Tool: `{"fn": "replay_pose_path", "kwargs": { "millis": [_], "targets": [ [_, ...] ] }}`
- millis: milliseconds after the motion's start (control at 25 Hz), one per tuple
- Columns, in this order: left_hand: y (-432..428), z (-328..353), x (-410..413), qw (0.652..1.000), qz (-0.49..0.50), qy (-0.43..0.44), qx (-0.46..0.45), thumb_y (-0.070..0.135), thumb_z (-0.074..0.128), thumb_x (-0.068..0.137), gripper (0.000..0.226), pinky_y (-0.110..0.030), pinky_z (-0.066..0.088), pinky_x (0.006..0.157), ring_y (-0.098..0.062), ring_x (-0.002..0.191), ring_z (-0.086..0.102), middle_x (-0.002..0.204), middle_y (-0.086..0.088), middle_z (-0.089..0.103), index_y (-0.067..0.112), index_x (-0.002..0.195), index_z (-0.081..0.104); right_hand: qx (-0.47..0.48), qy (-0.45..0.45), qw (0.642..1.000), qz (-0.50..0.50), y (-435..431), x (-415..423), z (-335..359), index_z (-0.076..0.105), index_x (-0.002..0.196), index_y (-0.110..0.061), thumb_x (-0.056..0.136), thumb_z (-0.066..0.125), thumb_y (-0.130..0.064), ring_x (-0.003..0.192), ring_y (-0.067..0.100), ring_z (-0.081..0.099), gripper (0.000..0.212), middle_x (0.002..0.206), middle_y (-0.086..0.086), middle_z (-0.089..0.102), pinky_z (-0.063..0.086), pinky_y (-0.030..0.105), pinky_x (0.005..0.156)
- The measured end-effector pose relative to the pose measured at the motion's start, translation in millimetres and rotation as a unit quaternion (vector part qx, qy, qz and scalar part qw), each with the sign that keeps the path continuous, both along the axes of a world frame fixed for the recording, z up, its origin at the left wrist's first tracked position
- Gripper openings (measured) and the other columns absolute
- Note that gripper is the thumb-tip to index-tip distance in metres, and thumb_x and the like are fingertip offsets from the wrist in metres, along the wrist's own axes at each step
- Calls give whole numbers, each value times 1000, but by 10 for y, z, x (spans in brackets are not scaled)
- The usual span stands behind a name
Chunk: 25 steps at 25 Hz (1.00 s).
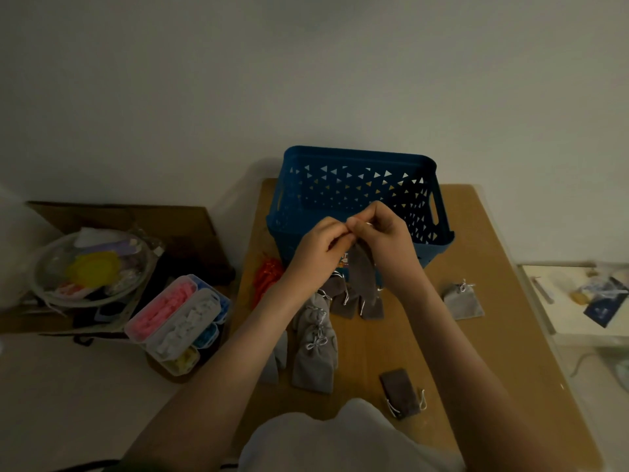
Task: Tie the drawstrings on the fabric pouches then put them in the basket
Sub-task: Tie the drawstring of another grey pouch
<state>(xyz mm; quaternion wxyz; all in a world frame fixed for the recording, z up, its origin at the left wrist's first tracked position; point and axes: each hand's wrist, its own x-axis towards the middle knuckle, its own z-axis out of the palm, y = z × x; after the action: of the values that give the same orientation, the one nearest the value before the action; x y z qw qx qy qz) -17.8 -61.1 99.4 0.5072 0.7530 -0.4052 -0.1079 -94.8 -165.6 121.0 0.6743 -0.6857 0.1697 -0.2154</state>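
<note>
L hand (320,245) & R hand (386,233) pinch top of grey pouch (363,272) to tie it; it hangs below, basket (357,157) just behind.

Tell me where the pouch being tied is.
Head view, centre: the pouch hangs from the left hand and right hand, before the blue basket, above the grey pouches on the table.

Dim light; plain white wall (306,63); wooden table (476,335); pale floor (68,386).
</note>
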Motion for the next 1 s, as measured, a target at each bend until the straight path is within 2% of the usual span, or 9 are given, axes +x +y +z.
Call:
{"fn": "replay_pose_path", "kwargs": {
  "millis": [120, 280, 400, 480, 600, 680, 760, 920, 1000],
  "targets": [
    [-3, 8, -22, 999, 28, -21, -12, 10, 59, 91, 12, -27, 44, 67, -15, 76, 54, 81, 0, 52, 1, 86, 64, -5, 7, 1000, 27, -53, -4, 3, 52, 77, -7, 93, 57, -8, 71, 22, 54, 17, 76, 15, 56, 47, 29, 65],
    [-27, -11, -2, 997, 54, -51, -5, 18, 64, 89, 17, -17, 36, 60, -3, 65, 48, 71, 9, 49, 6, 79, 66, -10, 1, 999, 42, -116, -25, -23, 51, 78, -8, 96, 52, -7, 63, 8, 55, 19, 70, 0, 58, 45, 21, 60],
    [-20, -28, -19, 993, 73, 88, -37, 24, 59, 93, 16, -22, 39, 63, -1, 65, 49, 71, 11, 54, 14, 82, 67, -64, 32, 997, 16, -128, -6, -54, 56, 82, -13, 97, 49, -5, 61, 7, 52, 18, 68, 3, 54, 44, 22, 59],
    [2, 16, -30, 973, 98, 192, -81, 24, 56, 95, 19, -26, 36, 59, -3, 61, 45, 68, 10, 53, 19, 80, 66, -85, 57, 995, 2, -166, 7, -111, 62, 91, -18, 98, 48, -5, 74, 13, 56, 20, 82, 11, 59, 46, 25, 68],
    [16, 174, -40, 923, 95, 343, -146, 21, 52, 97, 21, -23, 45, 58, -8, 68, 55, 79, 4, 62, 19, 81, 65, -149, 97, 984, -19, -238, 19, -180, 68, 94, -13, 97, 49, -6, 92, 16, 55, 20, 98, 10, 59, 41, 19, 78],
    [30, 266, -33, 877, 54, 440, -186, 21, 49, 98, 19, -24, 53, 65, -11, 78, 64, 90, 2, 69, 15, 86, 63, -209, 119, 970, -29, -251, 29, -191, 68, 92, -7, 96, 50, -7, 87, 16, 53, 19, 95, 11, 55, 39, 15, 75],
    [57, 310, -17, 852, 22, 486, -194, 20, 46, 99, 21, -27, 54, 71, -12, 79, 66, 87, 2, 71, 13, 85, 60, -233, 126, 964, -33, -253, 21, -187, 66, 87, -5, 97, 48, -8, 80, 12, 50, 20, 90, 10, 55, 36, 9, 70],
    [108, 361, 27, 893, 17, 438, -104, 20, 48, 98, 23, -19, 54, 65, -8, 70, 63, 74, 6, 70, 14, 82, 64, -156, 117, 981, -15, -238, -45, -143, 58, 80, -7, 100, 42, -11, 67, 10, 44, 26, 77, 3, 53, 34, 23, 63],
    [125, 380, 25, 916, 17, 398, -48, 21, 51, 97, 20, -15, 51, 57, -6, 63, 62, 68, 8, 67, 13, 87, 66, -148, 103, 984, 10, -214, -72, -90, 60, 88, -11, 100, 44, -12, 63, 6, 42, 20, 72, -3, 50, 35, 21, 60]
  ]
}}
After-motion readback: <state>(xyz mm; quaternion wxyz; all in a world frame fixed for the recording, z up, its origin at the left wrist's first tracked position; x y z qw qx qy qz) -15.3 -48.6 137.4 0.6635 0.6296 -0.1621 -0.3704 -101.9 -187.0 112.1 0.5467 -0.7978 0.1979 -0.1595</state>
